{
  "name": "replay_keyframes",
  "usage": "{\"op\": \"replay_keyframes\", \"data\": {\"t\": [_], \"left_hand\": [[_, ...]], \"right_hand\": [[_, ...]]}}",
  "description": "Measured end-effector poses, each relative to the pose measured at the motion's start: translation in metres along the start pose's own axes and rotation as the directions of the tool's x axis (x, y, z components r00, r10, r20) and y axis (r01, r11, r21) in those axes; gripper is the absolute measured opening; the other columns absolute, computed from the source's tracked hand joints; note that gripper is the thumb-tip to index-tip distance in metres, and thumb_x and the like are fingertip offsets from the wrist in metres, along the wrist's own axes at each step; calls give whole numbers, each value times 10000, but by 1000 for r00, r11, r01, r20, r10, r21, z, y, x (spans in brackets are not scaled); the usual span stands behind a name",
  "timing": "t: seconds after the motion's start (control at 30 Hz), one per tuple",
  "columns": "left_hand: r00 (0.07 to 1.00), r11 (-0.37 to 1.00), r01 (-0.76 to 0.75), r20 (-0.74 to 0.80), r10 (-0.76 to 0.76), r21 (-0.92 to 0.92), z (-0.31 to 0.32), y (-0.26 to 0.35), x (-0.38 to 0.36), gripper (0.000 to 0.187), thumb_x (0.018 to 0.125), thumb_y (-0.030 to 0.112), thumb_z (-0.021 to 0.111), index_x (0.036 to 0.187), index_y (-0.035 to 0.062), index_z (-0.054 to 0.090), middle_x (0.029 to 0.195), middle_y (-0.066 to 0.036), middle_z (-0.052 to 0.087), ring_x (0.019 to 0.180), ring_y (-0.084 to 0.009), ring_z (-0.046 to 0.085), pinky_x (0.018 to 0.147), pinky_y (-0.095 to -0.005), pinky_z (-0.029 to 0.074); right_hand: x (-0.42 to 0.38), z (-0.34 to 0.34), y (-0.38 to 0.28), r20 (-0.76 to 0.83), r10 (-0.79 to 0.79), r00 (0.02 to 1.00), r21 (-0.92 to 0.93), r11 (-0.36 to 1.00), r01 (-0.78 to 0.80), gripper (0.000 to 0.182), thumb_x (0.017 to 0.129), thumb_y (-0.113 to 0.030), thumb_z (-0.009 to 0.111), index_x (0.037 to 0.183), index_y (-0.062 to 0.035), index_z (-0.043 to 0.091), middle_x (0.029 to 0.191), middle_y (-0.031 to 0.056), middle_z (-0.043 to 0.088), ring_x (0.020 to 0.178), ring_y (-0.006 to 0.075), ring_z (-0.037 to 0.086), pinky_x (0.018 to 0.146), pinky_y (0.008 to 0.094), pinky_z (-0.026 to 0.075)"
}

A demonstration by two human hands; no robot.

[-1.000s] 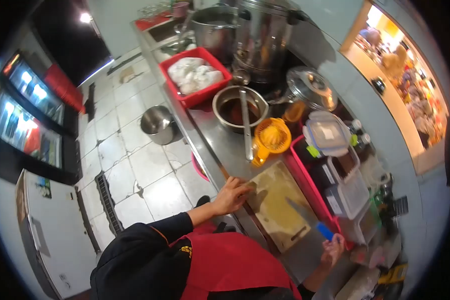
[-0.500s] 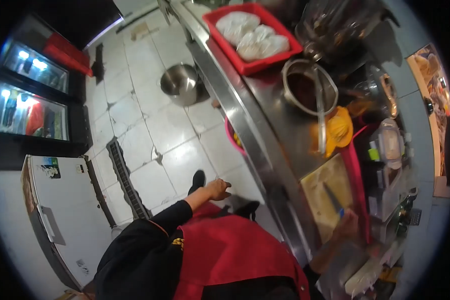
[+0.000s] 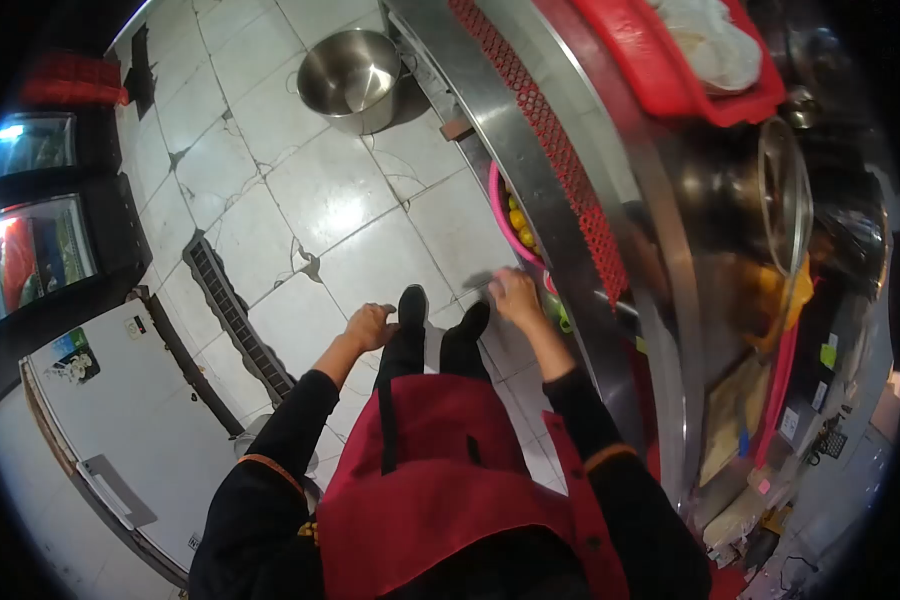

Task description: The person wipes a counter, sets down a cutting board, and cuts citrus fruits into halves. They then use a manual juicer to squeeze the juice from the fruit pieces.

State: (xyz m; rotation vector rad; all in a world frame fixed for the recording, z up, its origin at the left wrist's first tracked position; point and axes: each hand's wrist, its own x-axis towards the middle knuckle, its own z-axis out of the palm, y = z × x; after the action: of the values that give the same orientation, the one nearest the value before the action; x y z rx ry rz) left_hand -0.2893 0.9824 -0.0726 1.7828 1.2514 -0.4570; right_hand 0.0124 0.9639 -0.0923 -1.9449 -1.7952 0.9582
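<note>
My left hand [image 3: 370, 327] hangs over the tiled floor beside my left shoe, its fingers loosely bent and somewhat apart, with nothing visible in them. My right hand [image 3: 515, 296] hangs in front of the counter's lower edge, also empty, with fingers loosely bent and apart. Nearest to it is a pink tub [image 3: 511, 215] of yellow fruit [image 3: 518, 220], partly hidden under the counter. Up on the counter, a blue knife handle [image 3: 743, 443] rests on the cutting board [image 3: 727, 425]; blur hides the blade.
A steel pot [image 3: 350, 85] stands on the floor ahead. The steel counter [image 3: 540, 170] runs along my right, bearing a red tray [image 3: 635, 55] with plastic bags and a metal bowl [image 3: 785, 195]. To the left are a white chest freezer [image 3: 120, 400] and a floor drain grate [image 3: 235, 320].
My right hand has let go of the knife on the cutting board and come down off the counter to the left. My left hand has shifted left and up. The view has turned toward the floor.
</note>
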Motion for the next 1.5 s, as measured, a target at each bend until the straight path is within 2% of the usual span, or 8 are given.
{"op": "replay_keyframes", "data": {"t": [0.2, 0.37, 0.77, 1.03, 1.07, 1.23, 1.37, 1.5], "left_hand": [[972, 960, -57, -236, -10, -276, 27, -26, 84, 334, 771, 246, 617, 1015, 18, 612, 863, -239, 625, 854, -367, 609, 757, -400, 489], [979, 879, -99, -203, 3, -466, 62, -13, 135, 324, 779, 224, 619, 1029, 18, 607, 819, -214, 633, 776, -337, 623, 716, -370, 492], [993, 732, 30, -61, -97, -680, 76, 33, 187, 324, 813, 245, 614, 1062, 37, 610, 802, -184, 646, 753, -251, 633, 703, -326, 486], [938, 753, -46, -288, -193, -656, 84, 43, 218, 483, 761, 173, 640, 1183, -4, 484, 830, -245, 620, 795, -363, 612, 746, -390, 478], [913, 793, -63, -355, -199, -606, 85, 39, 220, 497, 766, 175, 639, 1209, 20, 474, 871, -230, 620, 774, -339, 618, 731, -374, 484], [711, 940, -242, -703, 2, -242, 65, 52, 212, 442, 708, 46, 640, 1134, 44, 521, 894, -189, 535, 742, -364, 547, 688, -414, 463], [834, 856, -401, -517, 195, -325, 54, 90, 217, 405, 688, 35, 610, 1087, 72, 551, 1003, -182, 523, 949, -343, 507, 805, -404, 447], [789, 881, -466, -487, 375, -78, 82, 123, 246, 528, 657, 29, 650, 1159, 123, 515, 1042, -179, 501, 956, -380, 524, 800, -400, 469]], "right_hand": [[86, 91, 113, -288, -91, 953, -459, 887, -54, 447, 730, -213, 668, 1078, 6, 493, 992, 200, 593, 978, 379, 554, 836, 442, 450], [138, 71, 86, 26, 472, 881, -508, 765, -395, 439, 751, -328, 659, 1030, -14, 534, 1033, 174, 594, 962, 316, 591, 769, 439, 489], [99, 113, 112, -178, 218, 960, -684, 674, -280, 142, 790, -116, 522, 849, -39, 626, 772, 128, 640, 696, 264, 648, 590, 353, 519], [31, 117, 108, -88, 83, 993, -382, 917, -111, 209, 771, -240, 614, 890, -68, 619, 775, 151, 622, 669, 317, 626, 599, 413, 494], [24, 120, 115, -257, 96, 962, -126, 983, -131, 281, 733, -282, 670, 912, -71, 616, 818, 176, 595, 797, 358, 596, 667, 437, 475], [18, 105, 100, -578, 251, 777, -206, 876, -436, 521, 694, -316, 698, 1123, -78, 523, 1095, 226, 447, 1064, 384, 444, 824, 455, 420], [27, 110, 100, -556, 477, 681, 8, 822, -569, 830, 630, -329, 745, 1321, -109, 340, 1252, 243, 300, 1168, 370, 354, 916, 445, 377], [31, 116, 127, -613, 313, 726, -1, 918, -396, 804, 620, -299, 769, 1286, -93, 368, 1223, 228, 358, 1157, 379, 377, 925, 435, 384]]}}
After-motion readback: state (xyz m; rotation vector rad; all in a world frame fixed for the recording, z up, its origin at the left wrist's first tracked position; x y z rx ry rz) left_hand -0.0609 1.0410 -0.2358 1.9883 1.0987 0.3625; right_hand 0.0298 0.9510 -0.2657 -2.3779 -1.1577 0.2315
